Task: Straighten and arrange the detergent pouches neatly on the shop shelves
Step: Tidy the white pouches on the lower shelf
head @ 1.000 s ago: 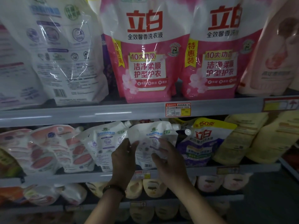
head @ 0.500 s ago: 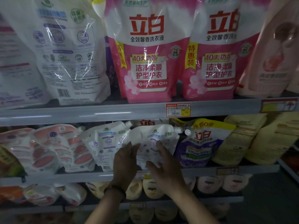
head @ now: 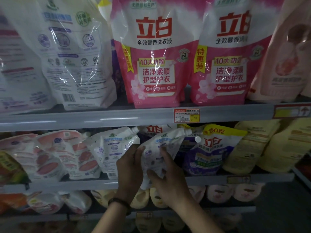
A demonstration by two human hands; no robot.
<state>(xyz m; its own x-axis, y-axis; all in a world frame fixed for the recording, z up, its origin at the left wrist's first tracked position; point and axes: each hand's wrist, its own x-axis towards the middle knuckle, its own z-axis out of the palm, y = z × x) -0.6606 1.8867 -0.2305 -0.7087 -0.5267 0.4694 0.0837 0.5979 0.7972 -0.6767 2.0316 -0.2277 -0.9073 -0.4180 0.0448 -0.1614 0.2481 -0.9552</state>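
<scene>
White spout pouch (head: 161,148) sits tilted, spout up-right, at the front edge of the mid shelf (head: 67,184), approx. centre. We grip its left edge w/ the left hand (head: 130,170); the right hand (head: 170,182) holds its lower right, index finger on the face. Adjacent: matching pouch (head: 112,148) left, purple pouch (head: 208,152) right.

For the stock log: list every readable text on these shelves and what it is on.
"立白": left pink pouch
"全效馨香洗衣液": same pouch
"特惠装": same pouch
"10大功效": same pouch
"洁净柔顺 护型护衣": same pouch
"立白": purple pouch
"150克": same pouch
Same print, partly hidden: right pink pouch
Too blurred to read: price tag, white pouches
</scene>
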